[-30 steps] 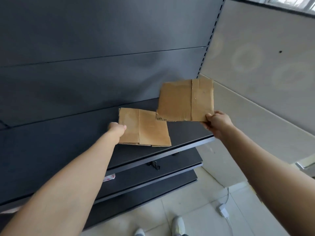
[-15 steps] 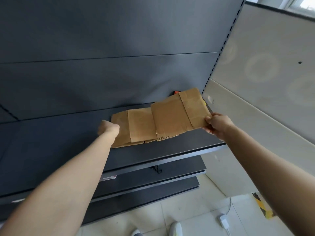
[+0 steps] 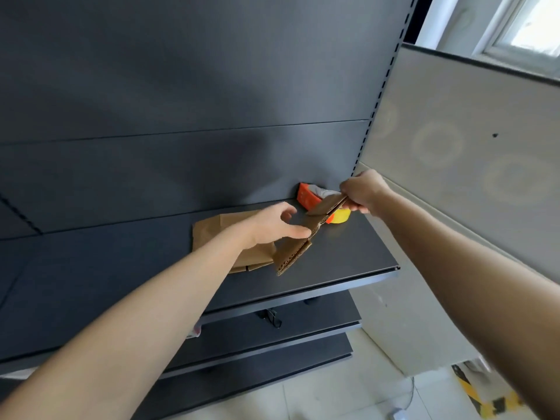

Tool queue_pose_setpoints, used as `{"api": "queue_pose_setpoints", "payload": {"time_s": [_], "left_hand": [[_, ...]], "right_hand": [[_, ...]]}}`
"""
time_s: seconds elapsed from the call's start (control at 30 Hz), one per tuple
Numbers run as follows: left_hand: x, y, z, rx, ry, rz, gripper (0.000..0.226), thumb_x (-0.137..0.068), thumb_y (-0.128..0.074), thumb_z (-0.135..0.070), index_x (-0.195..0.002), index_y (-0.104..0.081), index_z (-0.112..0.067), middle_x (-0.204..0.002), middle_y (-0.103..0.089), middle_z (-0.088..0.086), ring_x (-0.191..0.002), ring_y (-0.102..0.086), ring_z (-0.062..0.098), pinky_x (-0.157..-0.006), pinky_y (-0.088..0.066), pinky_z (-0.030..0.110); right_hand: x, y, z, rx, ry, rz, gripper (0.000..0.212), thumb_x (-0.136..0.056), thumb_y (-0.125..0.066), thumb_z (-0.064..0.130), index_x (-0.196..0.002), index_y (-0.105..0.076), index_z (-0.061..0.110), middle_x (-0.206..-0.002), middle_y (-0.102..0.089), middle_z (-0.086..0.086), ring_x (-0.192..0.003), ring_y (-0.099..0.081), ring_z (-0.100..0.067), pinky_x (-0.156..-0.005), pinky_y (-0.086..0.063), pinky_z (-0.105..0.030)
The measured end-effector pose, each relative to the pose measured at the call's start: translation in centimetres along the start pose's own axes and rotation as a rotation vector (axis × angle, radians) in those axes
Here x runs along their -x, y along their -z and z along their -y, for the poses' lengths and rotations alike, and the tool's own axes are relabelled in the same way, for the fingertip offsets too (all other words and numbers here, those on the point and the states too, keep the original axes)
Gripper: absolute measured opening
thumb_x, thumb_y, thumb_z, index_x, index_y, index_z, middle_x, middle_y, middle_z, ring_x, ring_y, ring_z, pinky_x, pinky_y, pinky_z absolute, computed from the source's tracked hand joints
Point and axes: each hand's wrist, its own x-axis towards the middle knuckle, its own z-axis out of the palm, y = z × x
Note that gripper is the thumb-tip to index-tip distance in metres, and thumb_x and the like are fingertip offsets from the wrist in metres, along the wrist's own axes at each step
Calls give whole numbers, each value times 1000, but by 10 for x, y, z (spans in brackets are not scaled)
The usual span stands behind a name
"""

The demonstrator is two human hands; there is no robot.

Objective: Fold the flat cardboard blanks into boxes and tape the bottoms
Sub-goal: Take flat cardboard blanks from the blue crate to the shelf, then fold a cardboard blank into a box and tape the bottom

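**Two hands on one cardboard blank above the shelf**

The person holds one cardboard blank (image 3: 292, 256) in the air, just over the dark shelf (image 3: 348, 259). The blank is seen from its thin edge. It is folded flat, with two layers close together. It runs on a slant from 7 o'clock up to 1 o'clock.

The right hand (image 3: 362, 192) is at the far end, at 1 o'clock. Its fingers (image 3: 359, 209) are curled shut on that end: they sit under the card and the rest of the hand sits on top.

The left hand (image 3: 272, 225) is near the middle of the blank, at 9 o'clock from it. Its fingers (image 3: 288, 210) are loose, spread and a bit bent. They hang above the card and do not wrap it. Only the thumb (image 3: 298, 231) reaches the card's top edge. It is hard to tell if it pushes.

A second flat blank (image 3: 212, 234) lies on the shelf at 9 o'clock from the held one, partly under the left wrist.

A yellow roll (image 3: 339, 218) sits on the shelf at 7 o'clock from the right hand, just behind the held card. An orange thing (image 3: 307, 197) stands by the back wall, at 9 o'clock from the right hand.
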Motion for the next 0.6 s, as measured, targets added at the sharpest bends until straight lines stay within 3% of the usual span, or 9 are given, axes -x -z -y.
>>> {"api": "queue_pose_setpoints", "payload": {"time_s": [0.07, 0.13, 0.27, 0.33, 0.4, 0.5, 0.6], "left_hand": [[1, -9, -12, -32, -20, 88, 73, -78, -74, -44, -138, -41, -19, -131, -49, -4, -120, -48, 15, -99, -41, 30], [1, -15, -15, -97, -31, 146, 69, -77, -76, -41, -135, -46, -18, -130, -53, -4, -117, -52, 14, -100, -43, 32], [-2, -19, -10, -307, -61, 23, 28, -89, -63, -17, -116, -62, -10, -113, -63, 2, -97, -58, 15, -77, -47, 27], [-6, -20, -6, -289, -53, -102, 19, -91, -58, -15, -106, -66, -6, -104, -66, 8, -88, -58, 18, -66, -44, 25], [-9, -20, -1, -245, -22, -192, 18, -91, -57, -15, -100, -67, -3, -97, -66, 12, -82, -56, 20, -66, -42, 28], [-14, -22, 7, -240, 24, -220, 20, -90, -52, -7, -103, -68, -2, -98, -64, 11, -86, -49, 18, -74, -39, 29], [-17, -27, 8, -250, 22, -257, 25, -90, -49, -1, -103, -69, -8, -101, -66, 14, -88, -57, 24, -77, -46, 34]], "right_hand": [[-3, 3, 6, 20, -27, 3, 29, -86, -43, 7, -58, -47, 6, -33, -47, -6, -16, -32, -13, -29, -24, -8], [-7, 2, 7, 9, -59, 40, 26, -88, -44, 8, -63, -47, 6, -45, -52, -9, -17, -35, -12, -28, -24, -9], [-17, -4, -5, -88, -96, 172, 16, -90, -52, 14, -79, -55, 3, -55, -57, -11, -28, -47, -14, -31, -35, -14], [-22, -7, -13, -149, -64, 220, 29, -92, -60, 32, -91, -60, 2, -63, -61, -11, -44, -57, -17, -43, -49, -21], [-28, -8, -19, -136, -34, 271, 45, -88, -62, 47, -101, -61, 3, -85, -64, -10, -70, -63, -23, -62, -55, -29], [-34, -8, -27, -92, -29, 372, 50, -87, -64, 46, -117, -56, 7, -117, -60, -12, -98, -64, -30, -78, -55, -35], [-37, -11, -30, -73, -53, 454, 61, -86, -65, 47, -132, -48, 10, -134, -50, -14, -103, -61, -33, -82, -56, -41]]}}
